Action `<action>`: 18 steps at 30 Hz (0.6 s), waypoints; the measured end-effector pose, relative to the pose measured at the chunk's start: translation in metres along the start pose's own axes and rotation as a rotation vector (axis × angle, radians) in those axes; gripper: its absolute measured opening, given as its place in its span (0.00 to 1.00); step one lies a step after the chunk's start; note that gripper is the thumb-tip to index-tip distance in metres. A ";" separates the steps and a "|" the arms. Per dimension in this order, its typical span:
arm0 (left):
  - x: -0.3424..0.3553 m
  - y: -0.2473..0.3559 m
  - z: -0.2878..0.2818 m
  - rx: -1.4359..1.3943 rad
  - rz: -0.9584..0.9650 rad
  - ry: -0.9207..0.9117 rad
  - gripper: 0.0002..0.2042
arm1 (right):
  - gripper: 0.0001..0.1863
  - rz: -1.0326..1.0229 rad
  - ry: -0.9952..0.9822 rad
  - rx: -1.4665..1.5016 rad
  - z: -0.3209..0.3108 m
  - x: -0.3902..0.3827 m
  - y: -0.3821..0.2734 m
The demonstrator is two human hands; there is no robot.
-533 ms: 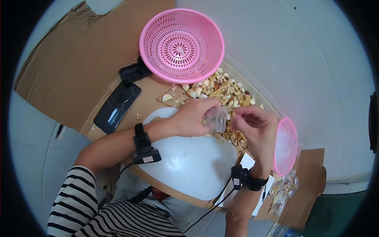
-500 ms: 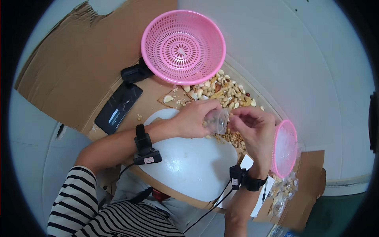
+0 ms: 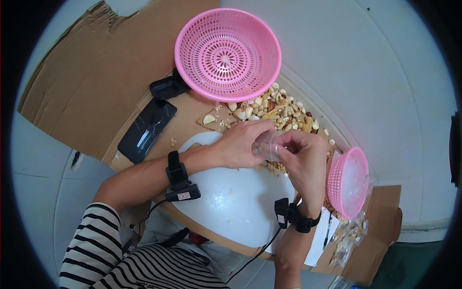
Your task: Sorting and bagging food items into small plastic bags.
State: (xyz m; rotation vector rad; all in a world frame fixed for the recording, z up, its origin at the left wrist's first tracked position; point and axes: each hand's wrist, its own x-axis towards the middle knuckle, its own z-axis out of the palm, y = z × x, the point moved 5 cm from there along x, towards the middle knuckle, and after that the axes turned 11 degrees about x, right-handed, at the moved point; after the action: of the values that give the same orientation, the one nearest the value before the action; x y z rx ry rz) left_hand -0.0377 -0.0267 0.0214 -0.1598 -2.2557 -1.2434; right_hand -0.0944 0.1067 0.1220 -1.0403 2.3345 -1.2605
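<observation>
My left hand (image 3: 238,147) holds a small clear plastic bag (image 3: 265,146) with a few small pale pieces inside. At the bag's mouth is my right hand (image 3: 307,156), its thumb and fingers pinched together; what they pinch, if anything, is hidden. Just beyond both hands lies a mixed heap of peanuts and pale dried pieces (image 3: 284,110). Smaller tan bits (image 3: 274,168) show under the hands, beside a white rounded board (image 3: 226,202).
A large pink basket (image 3: 228,53) stands at the back. To the left lie a black phone (image 3: 147,130) and a black object (image 3: 168,86). On the right are a smaller pink basket (image 3: 337,183) with clear bags, a notepad (image 3: 315,243) with a pen, and filled clear bags (image 3: 347,236).
My right hand has moved left, bringing its fingertips to the mouth of the bag. The left hand keeps hold of the bag. The whole view has shifted slightly.
</observation>
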 end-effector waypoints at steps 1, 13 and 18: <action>0.000 0.000 0.001 -0.004 -0.001 -0.005 0.17 | 0.05 -0.009 0.002 -0.004 0.002 0.001 0.001; 0.001 -0.009 -0.003 0.007 -0.141 -0.065 0.17 | 0.04 0.163 0.043 -0.016 -0.039 -0.022 0.024; 0.000 -0.006 -0.004 -0.012 -0.143 -0.085 0.16 | 0.07 0.197 -0.118 -0.216 -0.015 -0.033 0.058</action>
State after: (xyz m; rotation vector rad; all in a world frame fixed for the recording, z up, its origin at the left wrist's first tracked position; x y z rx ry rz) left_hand -0.0377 -0.0335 0.0188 -0.0572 -2.3678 -1.3473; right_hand -0.1061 0.1599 0.0804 -0.8930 2.4505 -0.8669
